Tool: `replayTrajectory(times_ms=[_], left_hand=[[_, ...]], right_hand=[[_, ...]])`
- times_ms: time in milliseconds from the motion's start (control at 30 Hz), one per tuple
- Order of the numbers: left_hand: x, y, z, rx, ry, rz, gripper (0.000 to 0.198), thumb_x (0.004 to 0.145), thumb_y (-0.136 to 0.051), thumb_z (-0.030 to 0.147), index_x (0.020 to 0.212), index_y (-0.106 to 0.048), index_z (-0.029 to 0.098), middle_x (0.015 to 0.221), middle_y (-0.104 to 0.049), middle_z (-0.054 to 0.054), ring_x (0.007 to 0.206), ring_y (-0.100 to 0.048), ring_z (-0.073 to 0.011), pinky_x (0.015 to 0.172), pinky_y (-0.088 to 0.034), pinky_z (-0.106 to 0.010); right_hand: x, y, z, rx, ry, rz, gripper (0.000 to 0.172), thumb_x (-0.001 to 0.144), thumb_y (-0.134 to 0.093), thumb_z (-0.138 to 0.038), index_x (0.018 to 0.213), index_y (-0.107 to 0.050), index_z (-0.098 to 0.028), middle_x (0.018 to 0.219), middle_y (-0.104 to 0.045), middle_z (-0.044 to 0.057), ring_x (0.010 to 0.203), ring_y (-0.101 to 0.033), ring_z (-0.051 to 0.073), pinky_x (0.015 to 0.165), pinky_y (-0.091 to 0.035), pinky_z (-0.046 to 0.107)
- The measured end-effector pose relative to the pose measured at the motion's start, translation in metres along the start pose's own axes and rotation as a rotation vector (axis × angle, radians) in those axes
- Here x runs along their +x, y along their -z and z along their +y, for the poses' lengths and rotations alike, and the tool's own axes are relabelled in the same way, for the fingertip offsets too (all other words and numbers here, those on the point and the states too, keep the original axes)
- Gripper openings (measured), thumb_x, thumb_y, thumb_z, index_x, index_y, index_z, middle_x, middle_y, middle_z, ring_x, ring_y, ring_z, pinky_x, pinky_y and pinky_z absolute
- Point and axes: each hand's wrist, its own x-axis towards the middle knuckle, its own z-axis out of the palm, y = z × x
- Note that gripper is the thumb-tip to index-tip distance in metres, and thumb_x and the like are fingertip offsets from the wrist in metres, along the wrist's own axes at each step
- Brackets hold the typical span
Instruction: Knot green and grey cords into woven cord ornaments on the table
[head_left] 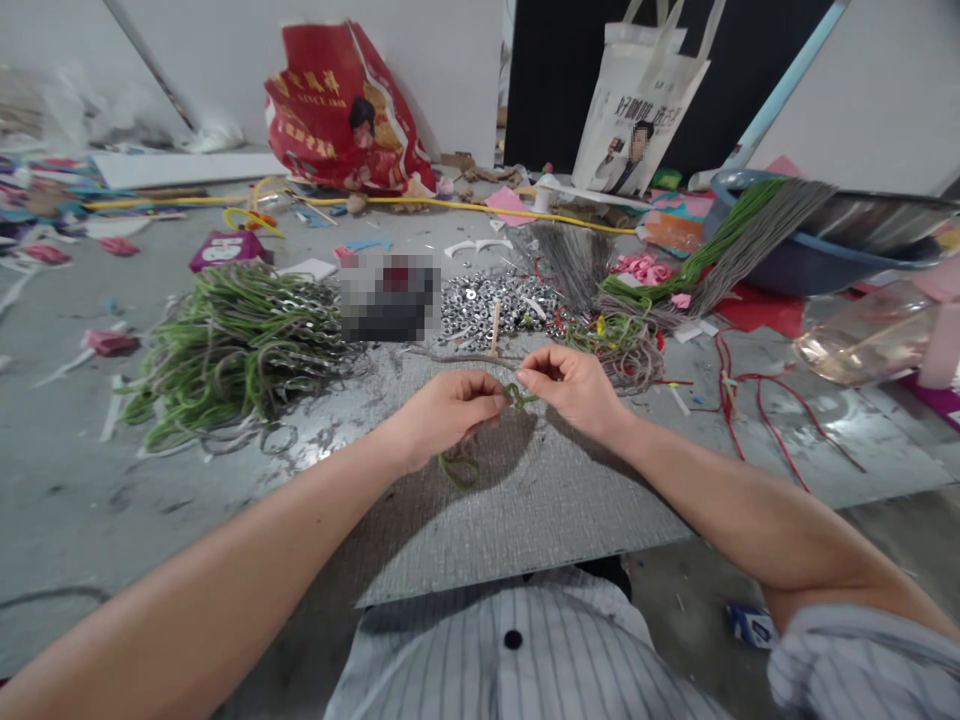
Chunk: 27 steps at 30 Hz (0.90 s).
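Note:
Just above the front part of the table, my left hand (450, 412) pinches a thin green cord (519, 397). A slack loop of this cord hangs below the left fingers. My right hand (574, 390) is closed, thumb against forefinger, on the cord close beside the left fingertips. Between the two hands the green cord is bunched into a small loop or knot; its exact form is too small to tell. A grey cord (457, 356) runs leftward from the right fingertips behind the left hand. Beyond the hands stands a small wooden stick (495, 328).
Finished-looking green and grey cords with metal clasps (232, 340) lie heaped at left. Small metal fittings (491, 302) are piled behind my hands. Loose cords (626, 350), red cords (727, 380) and a blue basin (780, 262) are at right. Red (337, 120) and white bags (634, 110) stand behind.

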Motion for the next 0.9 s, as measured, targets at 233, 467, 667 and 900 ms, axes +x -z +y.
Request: replayTrajectory(times_ms=[233, 467, 667, 900], left_hand=[[0.001, 0.002, -0.003, 0.268, -0.121, 0.02, 0.022, 0.077, -0.051, 0.034, 0.063, -0.053, 0.016, 0.052, -0.047, 0.005, 0.045, -0.036, -0.0064, 0.042, -0.026, -0.019], [0.003, 0.006, -0.006, 0.204, -0.195, 0.142, 0.025, 0.077, -0.052, 0.034, 0.059, -0.049, 0.017, 0.049, -0.042, 0.005, 0.045, -0.035, -0.0067, 0.045, -0.027, -0.021], [0.007, 0.012, -0.01, 0.103, -0.288, 0.212, 0.024, 0.077, -0.053, 0.037, 0.063, -0.052, 0.017, 0.053, -0.045, 0.004, 0.049, -0.038, -0.008, 0.05, -0.03, -0.022], [0.01, 0.017, -0.01, 0.353, -0.443, 0.21, 0.023, 0.078, -0.054, 0.033, 0.062, -0.056, 0.016, 0.08, -0.054, -0.002, 0.076, -0.052, -0.0132, 0.067, -0.042, -0.027]], right_hand=[[-0.005, -0.002, -0.001, -0.103, 0.109, 0.005, 0.012, 0.073, -0.06, -0.029, 0.071, -0.062, -0.017, 0.064, -0.061, 0.0, 0.058, -0.052, 0.011, 0.057, -0.042, 0.024], [0.003, 0.006, 0.01, -0.212, 0.277, 0.071, 0.024, 0.088, -0.047, -0.034, 0.09, -0.064, -0.018, 0.082, -0.065, 0.004, 0.074, -0.058, 0.014, 0.067, -0.045, 0.027], [0.026, 0.01, 0.035, -0.755, 0.373, 0.002, 0.014, 0.081, -0.058, -0.023, 0.091, -0.066, -0.015, 0.097, -0.065, 0.01, 0.095, -0.056, 0.023, 0.086, -0.041, 0.037], [0.026, 0.005, 0.026, -0.959, 0.269, -0.156, 0.013, 0.084, -0.05, -0.014, 0.077, -0.062, -0.015, 0.092, -0.066, 0.011, 0.091, -0.055, 0.023, 0.081, -0.037, 0.036]])
